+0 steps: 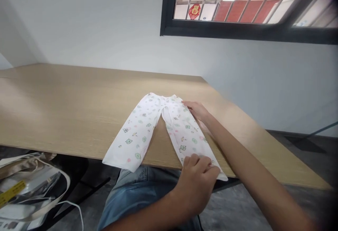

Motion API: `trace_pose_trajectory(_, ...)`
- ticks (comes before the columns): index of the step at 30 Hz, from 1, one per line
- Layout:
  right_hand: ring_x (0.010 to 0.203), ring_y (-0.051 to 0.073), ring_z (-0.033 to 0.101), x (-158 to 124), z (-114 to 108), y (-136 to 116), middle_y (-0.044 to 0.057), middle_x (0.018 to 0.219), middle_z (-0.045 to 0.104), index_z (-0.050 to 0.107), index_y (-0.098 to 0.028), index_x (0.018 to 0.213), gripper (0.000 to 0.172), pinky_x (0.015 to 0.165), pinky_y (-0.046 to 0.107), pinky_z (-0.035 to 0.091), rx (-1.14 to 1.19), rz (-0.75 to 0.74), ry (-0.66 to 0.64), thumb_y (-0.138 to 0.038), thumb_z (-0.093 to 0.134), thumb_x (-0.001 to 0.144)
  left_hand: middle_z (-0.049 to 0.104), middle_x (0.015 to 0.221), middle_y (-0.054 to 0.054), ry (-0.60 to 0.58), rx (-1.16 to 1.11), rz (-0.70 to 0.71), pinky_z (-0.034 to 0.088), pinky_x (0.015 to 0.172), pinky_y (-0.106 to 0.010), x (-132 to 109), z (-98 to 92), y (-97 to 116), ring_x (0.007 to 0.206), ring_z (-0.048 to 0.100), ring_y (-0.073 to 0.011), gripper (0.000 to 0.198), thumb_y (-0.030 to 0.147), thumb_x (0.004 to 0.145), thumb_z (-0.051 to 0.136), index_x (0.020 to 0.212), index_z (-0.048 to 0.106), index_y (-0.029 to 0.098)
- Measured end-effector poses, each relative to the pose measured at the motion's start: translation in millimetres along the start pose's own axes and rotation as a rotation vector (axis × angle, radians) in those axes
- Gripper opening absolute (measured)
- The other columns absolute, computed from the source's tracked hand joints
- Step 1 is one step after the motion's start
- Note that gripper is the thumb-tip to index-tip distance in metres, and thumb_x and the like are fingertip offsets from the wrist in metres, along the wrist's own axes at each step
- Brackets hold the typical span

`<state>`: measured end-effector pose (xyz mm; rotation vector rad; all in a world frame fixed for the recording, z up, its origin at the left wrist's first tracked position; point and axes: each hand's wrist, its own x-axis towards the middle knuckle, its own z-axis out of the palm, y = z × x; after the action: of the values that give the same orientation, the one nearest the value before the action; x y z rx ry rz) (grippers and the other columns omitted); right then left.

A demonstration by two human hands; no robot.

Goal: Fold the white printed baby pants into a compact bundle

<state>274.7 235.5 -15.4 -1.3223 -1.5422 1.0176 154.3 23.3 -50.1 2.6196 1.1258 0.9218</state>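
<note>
A pair of white pants [144, 125] with small green and pink animal prints lies spread on the table, its waistband at the far end. Both leg ends reach the table's front edge and hang slightly past it. My left hand [199, 181] is closed over the lower part of the right-hand leg, fingers curled onto the cloth. Farther up, my right hand [196, 110] rests at the outer edge of that same leg near the waist, its fingers stretched out over the fabric.
The wooden table [79, 100] runs to the wall, below a dark-framed window [224, 30] with bars. At lower left, a bag [50, 174] with packets and a white cable sits beside my legs. The table's right edge slants toward me.
</note>
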Motion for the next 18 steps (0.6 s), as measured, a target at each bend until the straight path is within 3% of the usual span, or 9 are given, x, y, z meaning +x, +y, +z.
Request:
trace_pose_trajectory(2, 0.080, 0.027, 0.060, 1.4, -3.0, -10.0, 0.010, 0.078, 0.065, 0.064, -0.015, 0.072, 0.015, 0.069, 0.038, 0.051, 0.046, 0.023, -0.034, -0.029, 0.063, 0.070, 0.054, 0.087, -0.003, 0.055, -0.144, -0.047, 0.044, 0.071, -0.027, -2.1, -12.7, -2.9, 0.081, 0.050, -0.0156, 0.015, 0.017, 0.087, 0.047, 0.094, 0.059, 0.023)
trace_pose_trajectory(5, 0.091, 0.026, 0.058, 2.7, -1.5, -32.9, 0.011, 0.093, 0.065, 0.064, -0.015, 0.080, 0.016, 0.077, 0.036, 0.050, 0.116, -0.004, -0.051, -0.028, 0.057, 0.074, 0.058, 0.084, -0.004, 0.250, -0.282, -0.155, 0.047, 0.068, -0.023, -11.8, -46.1, -14.2, 0.076, 0.055, -0.0140, 0.025, 0.017, 0.088, 0.039, 0.107, 0.054, 0.020)
trace_pose_trajectory(7, 0.100, 0.024, 0.055, 3.4, 8.3, -51.7, 0.010, 0.108, 0.061, 0.063, -0.016, 0.092, 0.022, 0.082, 0.034, 0.049, 0.176, -0.058, -0.085, -0.030, 0.052, 0.079, 0.059, 0.076, -0.002, 0.385, -0.251, -0.342, 0.046, 0.056, -0.022, -25.3, -75.5, -26.0, 0.060, 0.055, -0.0126, 0.029, 0.024, 0.089, 0.037, 0.114, 0.050, 0.019)
trace_pose_trajectory(9, 0.104, 0.023, 0.053, 5.3, 27.9, -69.5, 0.010, 0.117, 0.057, 0.060, -0.015, 0.100, 0.028, 0.084, 0.032, 0.048, 0.174, -0.110, -0.161, -0.032, 0.047, 0.082, 0.056, 0.061, 0.002, 0.440, -0.155, -0.606, 0.041, 0.044, -0.021, -43.2, -104.2, -39.6, 0.045, 0.050, -0.0120, 0.036, 0.031, 0.087, 0.040, 0.121, 0.046, 0.020)
trace_pose_trajectory(11, 0.105, 0.023, 0.052, 9.0, 56.3, -82.0, 0.010, 0.122, 0.053, 0.058, -0.015, 0.106, 0.034, 0.081, 0.030, 0.048, 0.067, -0.130, -0.243, -0.038, 0.044, 0.086, 0.051, 0.051, 0.006, 0.423, -0.064, -0.810, 0.038, 0.040, -0.021, -62.7, -126.1, -53.6, 0.038, 0.047, -0.0125, 0.043, 0.036, 0.084, 0.043, 0.124, 0.044, 0.020)
trace_pose_trajectory(14, 0.106, 0.023, 0.052, 16.5, 105.1, -85.6, 0.010, 0.125, 0.051, 0.057, -0.016, 0.110, 0.040, 0.078, 0.029, 0.049, -0.102, -0.112, -0.296, -0.044, 0.041, 0.087, 0.048, 0.047, 0.006, 0.322, 0.061, -0.960, 0.038, 0.043, -0.022, -89.4, -141.2, -74.3, 0.040, 0.049, -0.0141, 0.040, 0.036, 0.085, 0.042, 0.123, 0.048, 0.025)
trace_pose_trajectory(18, 0.106, 0.023, 0.053, 25.2, 149.4, -69.5, 0.005, 0.126, 0.052, 0.059, -0.021, 0.114, 0.034, 0.084, 0.032, 0.047, -0.212, -0.110, -0.380, -0.036, 0.044, 0.087, 0.059, 0.077, -0.005, 0.131, 0.331, -0.901, 0.044, 0.060, -0.030, -111.2, -138.4, -97.8, 0.071, 0.058, -0.0217, 0.035, 0.030, 0.087, 0.037, 0.114, 0.059, 0.031)
